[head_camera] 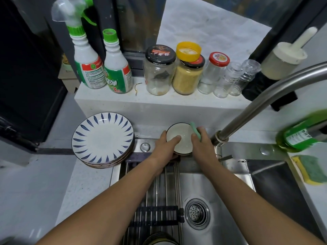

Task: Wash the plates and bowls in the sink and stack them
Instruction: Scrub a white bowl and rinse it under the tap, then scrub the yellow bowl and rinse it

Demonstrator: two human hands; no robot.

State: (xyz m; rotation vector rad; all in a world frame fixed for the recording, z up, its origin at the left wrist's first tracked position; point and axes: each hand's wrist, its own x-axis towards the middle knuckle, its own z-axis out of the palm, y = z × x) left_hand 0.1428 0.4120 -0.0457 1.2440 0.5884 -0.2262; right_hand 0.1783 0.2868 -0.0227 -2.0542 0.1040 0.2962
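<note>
In the head view, a small white bowl (182,145) was held at the back edge of the sink (212,183) by the left hand (166,147), thumb inside, a green scrub pad (195,131) was gripped by the right hand (201,145) at the bowl's rim, and a stack of blue-leaf plates (102,138) was seen on the counter just left.

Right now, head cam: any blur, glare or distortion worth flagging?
Head view: the centre is sharp and the bowl reads cleanly. The green bottle at the right edge is smeared, and the top of the spray bottle at upper left is soft. Wide-angle distortion makes the window frame lean outward. There is mild glare on the sink wall. Lighting is even and shadows are faint.
</note>
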